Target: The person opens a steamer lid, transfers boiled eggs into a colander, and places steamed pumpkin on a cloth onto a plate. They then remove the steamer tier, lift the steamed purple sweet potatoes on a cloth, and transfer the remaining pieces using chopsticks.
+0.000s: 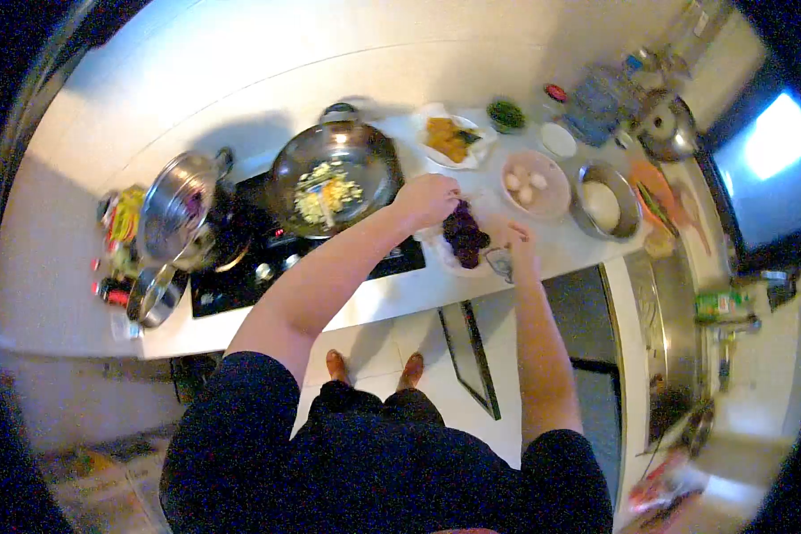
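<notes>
Dark purple food (pixel 465 236) lies heaped on something white, a plate or wrapping, on the counter beside the stove. My left hand (pixel 432 198) is at its upper left edge, fingers pinched together; what they hold is too small to make out. On the other side, my right hand (pixel 520 240) has its fingertips drawn together, and anything in them is hidden. A small clear glass-like item (pixel 499 262) sits just below that hand. Left of the food, a wok (pixel 378 160) with chopped pale and yellow pieces stands on the black stove (pixel 227 289).
Along the wall are a plate (pixel 448 160) of orange food, a bowl of greens (pixel 505 116), a pink bowl (pixel 556 178) with several pale round items and a metal bowl (pixel 627 209) with white contents. A steel pot (pixel 165 209) stands left; a cabinet door (pixel 470 360) hangs open below.
</notes>
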{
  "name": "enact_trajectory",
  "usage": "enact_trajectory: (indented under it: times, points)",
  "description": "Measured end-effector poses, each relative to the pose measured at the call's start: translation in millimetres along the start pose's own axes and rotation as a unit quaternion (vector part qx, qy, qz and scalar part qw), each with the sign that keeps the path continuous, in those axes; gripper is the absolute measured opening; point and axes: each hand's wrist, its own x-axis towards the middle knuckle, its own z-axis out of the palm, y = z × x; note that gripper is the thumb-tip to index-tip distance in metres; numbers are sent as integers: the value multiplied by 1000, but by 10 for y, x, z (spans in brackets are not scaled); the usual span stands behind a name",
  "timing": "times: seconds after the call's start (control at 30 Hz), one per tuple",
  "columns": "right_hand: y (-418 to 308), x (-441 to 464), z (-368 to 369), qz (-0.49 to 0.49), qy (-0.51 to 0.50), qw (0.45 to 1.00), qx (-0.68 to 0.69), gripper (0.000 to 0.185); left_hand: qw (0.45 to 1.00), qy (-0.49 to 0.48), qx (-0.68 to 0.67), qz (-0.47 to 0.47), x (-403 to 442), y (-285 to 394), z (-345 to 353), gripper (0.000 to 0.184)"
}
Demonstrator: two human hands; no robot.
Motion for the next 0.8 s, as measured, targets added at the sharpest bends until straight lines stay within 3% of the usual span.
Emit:
enact_trajectory:
  times: [0.07,0.1,0.13,0.2,0.27,0.33,0.37,0.5,0.6,0.63,0.8]
  points:
    - [-126,-39,34,8,-6,997,74,24,999,-29,26,17,-307,-30,-305,23]
    - [-274,-114,75,17,-14,993,112,24,1000,-3,3,13,-569,43,-494,22]
    - [-299,-122,72,-12,-87,989,121,23,999,27,-16,10,-874,106,-653,20]
    - [-528,-290,276,-10,-72,985,155,22,995,71,-63,36,-1414,62,-840,19]
    - [-809,-456,474,10,-69,995,78,24,979,126,-157,21,-2001,56,-1030,18]
    - [-969,-429,687,-58,-127,988,62,24,972,123,-199,-32,-2551,-107,-1134,17]
    - [-1035,-439,796,-91,-152,983,54,24,965,89,-224,-104,-2829,-165,-1228,17]
    - [-1621,-793,1565,-155,-181,971,-9,21,934,200,-232,-185,-3956,-659,-1199,19]
    - [-1989,-1336,2382,-207,-235,948,-56,20,853,209,-366,-306,-4639,-1155,-1182,20]
    - [-2085,-1537,2673,-244,-236,933,-120,20,857,210,-352,-312,-4850,-1309,-1224,19]
    - [-2254,-2030,3892,-176,-331,920,-114,23,850,199,-351,-338,-5588,-1824,-1733,19]
